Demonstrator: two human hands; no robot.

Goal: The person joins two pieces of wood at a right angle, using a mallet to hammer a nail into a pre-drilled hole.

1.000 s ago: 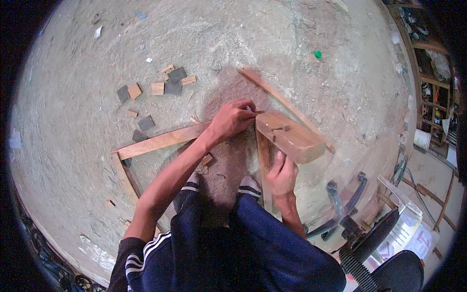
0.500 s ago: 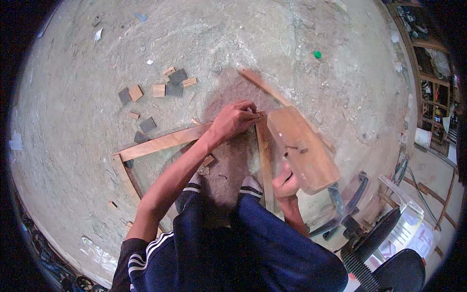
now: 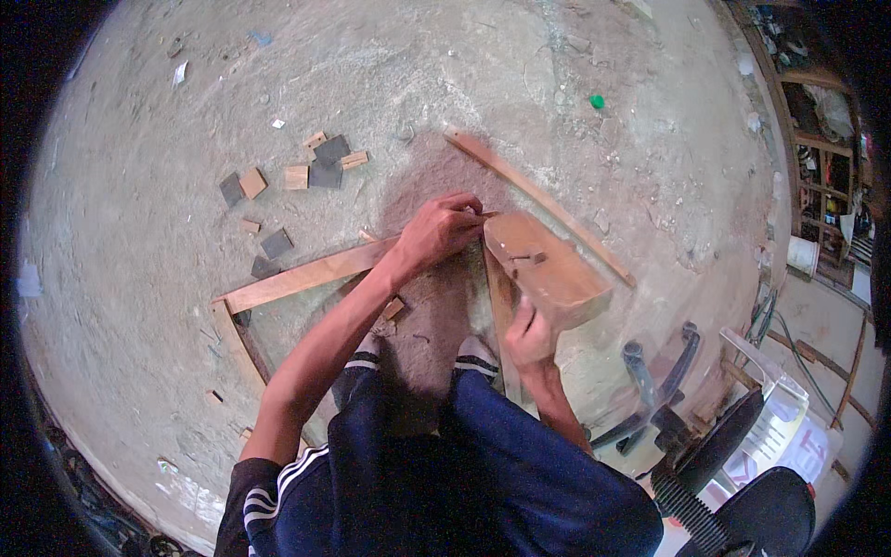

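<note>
My left hand (image 3: pixel 444 227) is closed in a pinch at the far corner of a wooden frame (image 3: pixel 311 277) lying on the floor. What its fingertips hold, if anything, is too small to make out. In my right hand (image 3: pixel 533 336) is a wooden mallet with a big block-shaped head (image 3: pixel 549 265). The near end of the head reaches right beside my left fingertips, over the frame's right-hand bar (image 3: pixel 499 295). Whether the mallet touches the corner cannot be told.
A loose wooden strip (image 3: pixel 543 200) lies beyond the mallet. Several small wood blocks (image 3: pixel 295 176) and dark square pieces (image 3: pixel 276 243) are scattered at the left. A green cap (image 3: pixel 597 101) lies far off. At the right stand a chair base (image 3: pixel 654 390) and shelving (image 3: pixel 821 176).
The mallet has swung left and come in close to my left fingertips, with my right hand moving along. My left hand keeps its place at the corner.
</note>
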